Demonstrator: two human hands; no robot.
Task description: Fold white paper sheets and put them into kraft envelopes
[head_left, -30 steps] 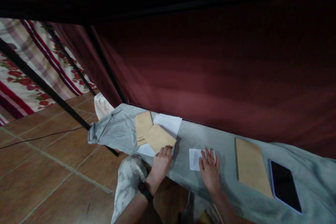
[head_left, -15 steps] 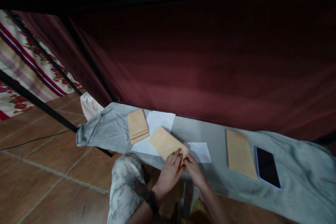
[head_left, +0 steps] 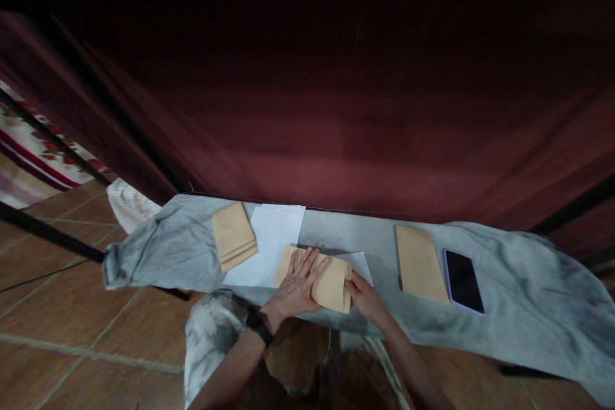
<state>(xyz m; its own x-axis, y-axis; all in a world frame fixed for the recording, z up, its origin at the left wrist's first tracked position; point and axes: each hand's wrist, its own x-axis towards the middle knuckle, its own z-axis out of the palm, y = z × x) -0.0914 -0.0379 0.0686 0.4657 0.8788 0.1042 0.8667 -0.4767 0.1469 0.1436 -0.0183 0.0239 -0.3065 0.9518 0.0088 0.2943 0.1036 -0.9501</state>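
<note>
A tan paper envelope [head_left: 332, 285] lies at the front edge of the grey cloth, its long side running nearly left to right. My left hand [head_left: 298, 285] rests flat across it with fingers spread. At the envelope's right end, my right hand [head_left: 364, 295] pinches the edge between thumb and fingers. That end shows an edge standing apart, like a flap or second layer. Partly hidden behind the envelope is a smaller white paper [head_left: 361, 264]. White sheets [head_left: 277, 230] lie to the left, under the envelope's left end.
Several tan envelopes [head_left: 234, 230] overlap at the left, beside the white sheets. To the right lie more tan envelopes or a single one [head_left: 420, 262] and a dark-screened phone [head_left: 464, 282]. The grey cloth [head_left: 336, 230] covers a narrow bench against a dark red curtain [head_left: 327, 141].
The envelope has turned to lie more level. My left hand has spread flat over its middle, while my right hand has shifted to its right end. The view has swung slightly right.
</note>
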